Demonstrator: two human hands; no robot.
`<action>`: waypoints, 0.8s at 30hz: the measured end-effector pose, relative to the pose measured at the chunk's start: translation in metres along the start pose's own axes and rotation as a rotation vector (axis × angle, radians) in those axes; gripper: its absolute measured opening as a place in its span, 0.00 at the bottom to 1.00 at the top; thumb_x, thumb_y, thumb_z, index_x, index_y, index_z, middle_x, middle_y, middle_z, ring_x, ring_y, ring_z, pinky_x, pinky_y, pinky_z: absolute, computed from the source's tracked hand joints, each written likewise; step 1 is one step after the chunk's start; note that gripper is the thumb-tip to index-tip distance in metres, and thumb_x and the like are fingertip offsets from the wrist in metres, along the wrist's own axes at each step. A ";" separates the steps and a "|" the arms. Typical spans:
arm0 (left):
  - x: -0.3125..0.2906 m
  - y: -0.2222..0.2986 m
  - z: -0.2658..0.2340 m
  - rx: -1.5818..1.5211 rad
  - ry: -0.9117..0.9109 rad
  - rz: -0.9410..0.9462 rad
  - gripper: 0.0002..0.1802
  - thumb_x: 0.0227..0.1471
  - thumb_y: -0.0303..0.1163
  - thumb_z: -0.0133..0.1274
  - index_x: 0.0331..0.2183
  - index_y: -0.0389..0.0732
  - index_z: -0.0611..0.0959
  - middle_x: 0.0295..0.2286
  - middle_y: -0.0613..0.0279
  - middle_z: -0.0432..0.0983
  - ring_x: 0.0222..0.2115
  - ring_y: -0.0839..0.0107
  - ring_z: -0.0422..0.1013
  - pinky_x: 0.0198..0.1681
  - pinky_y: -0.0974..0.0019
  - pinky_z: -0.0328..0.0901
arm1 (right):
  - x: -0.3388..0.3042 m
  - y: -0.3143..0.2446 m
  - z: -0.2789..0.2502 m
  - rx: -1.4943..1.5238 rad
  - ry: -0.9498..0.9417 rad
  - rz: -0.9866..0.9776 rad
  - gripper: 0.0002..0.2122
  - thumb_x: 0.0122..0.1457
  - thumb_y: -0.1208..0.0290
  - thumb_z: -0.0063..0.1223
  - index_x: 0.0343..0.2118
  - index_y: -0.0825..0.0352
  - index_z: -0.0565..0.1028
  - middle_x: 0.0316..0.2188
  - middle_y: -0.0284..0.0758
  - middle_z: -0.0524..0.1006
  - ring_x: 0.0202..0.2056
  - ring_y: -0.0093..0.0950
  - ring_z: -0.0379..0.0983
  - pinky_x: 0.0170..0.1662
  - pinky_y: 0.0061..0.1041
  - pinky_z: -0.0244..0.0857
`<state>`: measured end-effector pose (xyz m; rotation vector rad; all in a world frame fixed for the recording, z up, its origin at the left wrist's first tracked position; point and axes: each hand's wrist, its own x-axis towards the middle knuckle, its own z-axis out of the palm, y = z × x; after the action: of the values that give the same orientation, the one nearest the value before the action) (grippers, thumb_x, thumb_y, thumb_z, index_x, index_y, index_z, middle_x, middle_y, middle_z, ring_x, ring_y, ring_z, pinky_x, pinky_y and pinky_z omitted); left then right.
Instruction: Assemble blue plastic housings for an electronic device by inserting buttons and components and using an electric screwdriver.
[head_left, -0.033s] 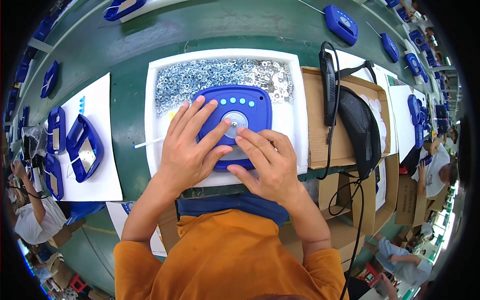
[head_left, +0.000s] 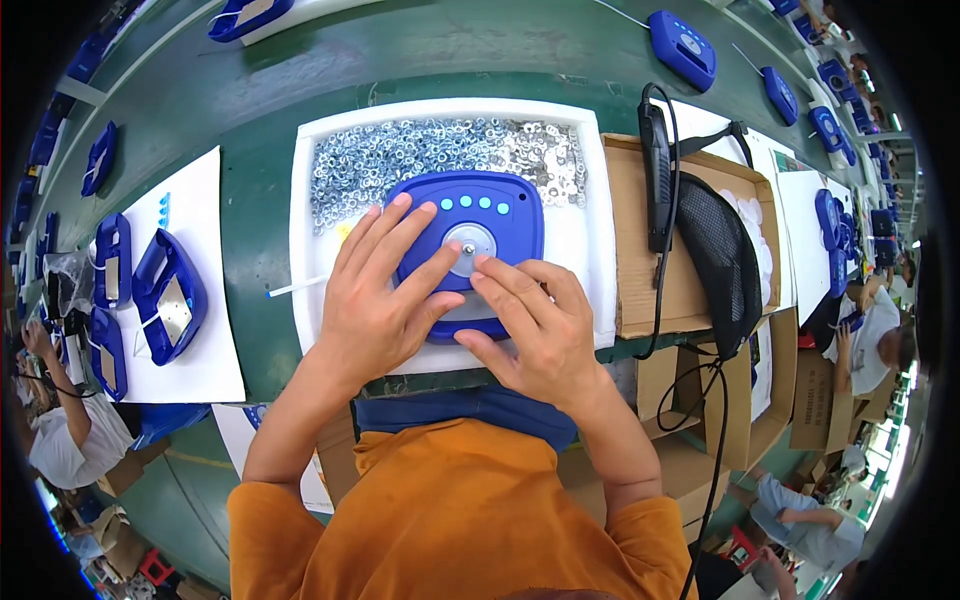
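A blue plastic housing (head_left: 522, 222) with a row of several light-blue round buttons lies in front of me on a white foam tray (head_left: 604, 240). On its face is a pale round disc (head_left: 484, 238) with a small metal stud (head_left: 468, 250) at the centre. My left hand (head_left: 375, 305) rests with spread fingers over the housing's left side, its index fingertip on the disc beside the stud. From the lower right my right hand (head_left: 545, 330) reaches in, index fingertip at the disc's lower right edge, thumb apart. Neither hand visibly grips anything. My fingers cover part of the housing.
Loose metal washers (head_left: 400, 155) fill the tray's far part. Left, blue shells (head_left: 172, 300) lie on a white sheet. Right, a cardboard box (head_left: 630, 290) stands beside a black corded tool (head_left: 656, 180) and black mesh cap (head_left: 715, 260). Co-workers (head_left: 75, 430) sit at both sides.
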<state>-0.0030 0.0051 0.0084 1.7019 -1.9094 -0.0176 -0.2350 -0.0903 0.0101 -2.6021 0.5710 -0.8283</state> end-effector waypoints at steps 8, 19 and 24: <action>0.004 0.002 0.001 -0.044 0.014 0.035 0.19 0.61 0.41 0.72 0.52 0.46 0.94 0.65 0.49 0.80 0.72 0.41 0.69 0.74 0.36 0.63 | 0.001 0.001 -0.004 -0.008 0.007 0.027 0.27 0.55 0.60 0.81 0.56 0.69 0.85 0.58 0.37 0.86 0.50 0.41 0.78 0.54 0.39 0.76; 0.006 0.005 -0.001 0.020 0.056 0.055 0.15 0.59 0.38 0.74 0.45 0.43 0.95 0.62 0.50 0.82 0.72 0.43 0.69 0.76 0.36 0.59 | 0.040 0.143 -0.064 -0.582 0.145 0.481 0.21 0.66 0.61 0.71 0.54 0.70 0.80 0.51 0.48 0.84 0.51 0.48 0.85 0.46 0.51 0.82; 0.004 0.002 0.003 0.003 0.065 0.050 0.14 0.61 0.38 0.72 0.47 0.44 0.95 0.64 0.51 0.81 0.73 0.43 0.68 0.77 0.37 0.58 | 0.064 0.168 -0.065 -0.816 -0.092 0.702 0.24 0.61 0.54 0.74 0.50 0.70 0.80 0.41 0.48 0.88 0.45 0.49 0.89 0.45 0.51 0.84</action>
<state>-0.0057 0.0012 0.0083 1.6364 -1.9040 0.0591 -0.2716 -0.2773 0.0161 -2.6907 1.9670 -0.2482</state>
